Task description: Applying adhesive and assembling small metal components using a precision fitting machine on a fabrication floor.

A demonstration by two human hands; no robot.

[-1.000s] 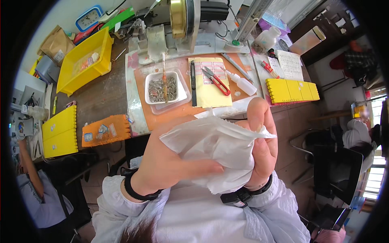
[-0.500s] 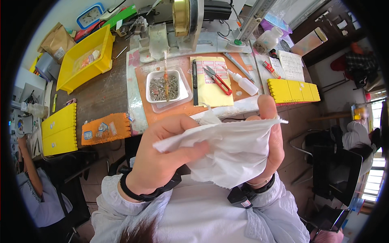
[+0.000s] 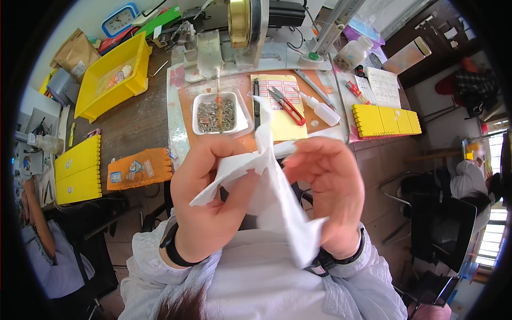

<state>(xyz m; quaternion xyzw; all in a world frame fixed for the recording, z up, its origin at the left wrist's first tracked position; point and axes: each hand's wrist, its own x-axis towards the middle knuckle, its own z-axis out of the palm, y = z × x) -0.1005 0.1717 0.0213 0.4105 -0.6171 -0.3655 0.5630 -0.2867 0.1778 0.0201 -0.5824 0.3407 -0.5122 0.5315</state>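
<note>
Hanging bunched now instead of spread, the white tissue (image 3: pixel 282 200) is pinched at its 9 o'clock side by the left hand (image 3: pixel 205 224). At 3, the right hand (image 3: pixel 333 186) is curled half-open; contact can't be told, so left-only support seems likely. Farther off, a metal-filled tub (image 3: pixel 215 113) is parked at 11.

Pale wall (image 3: pixel 88 24), dark tabletop (image 3: pixel 125 122), tiled floor (image 3: pixel 376 184), black chair (image 3: pixel 447 229), bright barred window (image 3: pixel 492 232)

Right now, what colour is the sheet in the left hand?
The sheet is plain white; best seen in the head view.
</note>
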